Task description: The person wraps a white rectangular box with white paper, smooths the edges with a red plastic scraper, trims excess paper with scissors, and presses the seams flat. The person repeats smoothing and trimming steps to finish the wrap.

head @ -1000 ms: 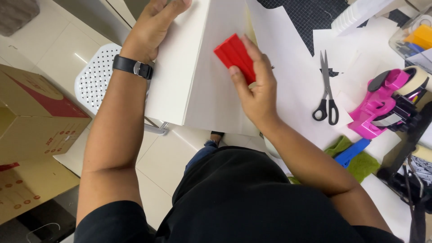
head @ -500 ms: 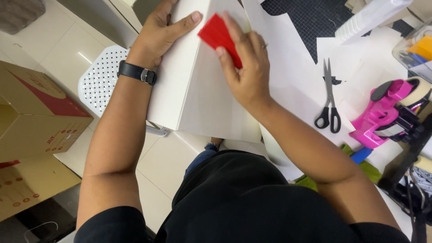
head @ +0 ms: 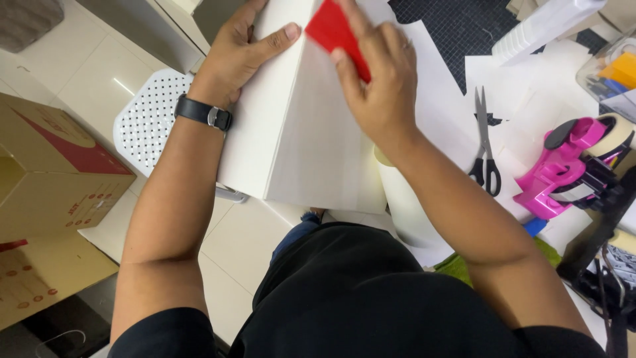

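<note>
Left hand: my left hand (head: 242,50) lies flat and open on the far left face of the white box (head: 311,132), thumb stretched across the top ridge, gripping nothing, only bracing.
Right hand: my right hand (head: 377,83) is closed on the red scraper (head: 334,33), fingers over its back, pressing its edge onto the box's right face near the far end.
White box: it sits at 12 o'clock from my body, tilted so 1 long edge points up like a ridge, the near end overhanging the counter (head: 503,142) toward my lap.
Scraper position: at the 12 o'clock end of the box face, just right of the ridge, touching the surface.
Done, as I judge it: the visible faces look smooth and evenly white, with no lifted edges or wrinkles that I can see.
Left, as I judge it: the far end is cut off by the frame, so I cannot tell whether it is finished.
Scissors: black-handled scissors (head: 483,146) lie closed at 2 o'clock, well apart from my hand.
Tape dispenser: a pink tape dispenser (head: 563,169) sits at 3 o'clock, untouched.
Cardboard box: a brown cardboard box (head: 46,172) stands on the floor at 9 o'clock.
</note>
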